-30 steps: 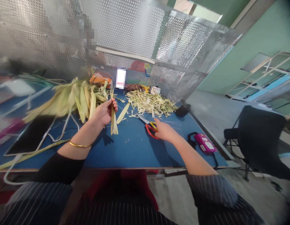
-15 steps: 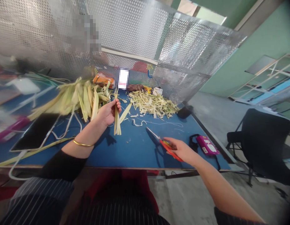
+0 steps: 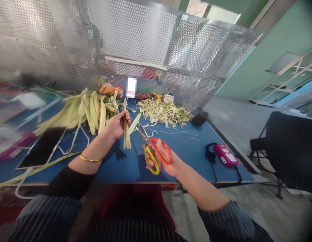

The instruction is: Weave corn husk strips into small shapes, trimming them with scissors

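Note:
My left hand (image 3: 118, 123) pinches a bundle of dried corn husk strips (image 3: 127, 139) held upright, its tied-looking tip above the fingers and its loose ends hanging below. In my right hand (image 3: 164, 159) are scissors (image 3: 145, 136) with one red and one yellow handle. Their blades are parted and point up and left toward the husk bundle, a short gap away from it. A single flat husk strip (image 3: 135, 123) lies just right of the bundle. Behind my left hand spreads a heap of whole corn husks (image 3: 77, 111).
Shredded husk scraps (image 3: 166, 112) are piled at the back of the blue table (image 3: 191, 158). A tablet (image 3: 42, 148) with a white cable lies left, a purple pack (image 3: 226, 154) right. A perforated metal screen (image 3: 141, 33) stands behind. A black chair (image 3: 284, 144) is off to the right.
My right hand has brought the scissors left and up, closer to the husk bundle, and the blades have opened. My left hand stays in nearly the same place with the bundle.

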The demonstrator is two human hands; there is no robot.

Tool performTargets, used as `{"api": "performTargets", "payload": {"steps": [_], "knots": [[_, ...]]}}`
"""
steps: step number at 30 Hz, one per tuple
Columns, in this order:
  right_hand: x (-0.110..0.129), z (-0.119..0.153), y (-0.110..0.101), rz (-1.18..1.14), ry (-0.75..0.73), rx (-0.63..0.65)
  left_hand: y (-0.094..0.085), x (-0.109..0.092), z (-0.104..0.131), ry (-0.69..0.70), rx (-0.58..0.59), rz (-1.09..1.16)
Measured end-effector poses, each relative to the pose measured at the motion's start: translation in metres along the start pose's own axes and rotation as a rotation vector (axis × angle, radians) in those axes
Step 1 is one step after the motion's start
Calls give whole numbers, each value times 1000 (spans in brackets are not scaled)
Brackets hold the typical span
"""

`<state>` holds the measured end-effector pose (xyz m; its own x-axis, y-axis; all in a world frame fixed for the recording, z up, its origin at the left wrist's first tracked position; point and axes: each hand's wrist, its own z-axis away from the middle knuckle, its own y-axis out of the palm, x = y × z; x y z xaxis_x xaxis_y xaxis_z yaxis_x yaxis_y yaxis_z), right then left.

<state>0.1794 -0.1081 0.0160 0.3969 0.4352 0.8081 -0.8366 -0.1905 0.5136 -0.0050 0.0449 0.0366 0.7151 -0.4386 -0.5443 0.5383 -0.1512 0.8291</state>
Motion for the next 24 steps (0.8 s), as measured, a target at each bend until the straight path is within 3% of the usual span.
{"api": "performTargets", "payload": {"steps": [7,14,17,21,24], "knots": [[12,-43,4,114,-105,-263,4,0,3,-33,11,15],[14,-26,-19,325,-232,-425,5,-6,4,1,26,45],[17,-2,-43,629,-236,-512,5,-13,4,25,8,42],[26,36,-76,1277,-248,-469,5,-21,5,60,-30,5],[31,52,-88,1662,-192,-416,5,-21,4,66,-53,-19]]}}
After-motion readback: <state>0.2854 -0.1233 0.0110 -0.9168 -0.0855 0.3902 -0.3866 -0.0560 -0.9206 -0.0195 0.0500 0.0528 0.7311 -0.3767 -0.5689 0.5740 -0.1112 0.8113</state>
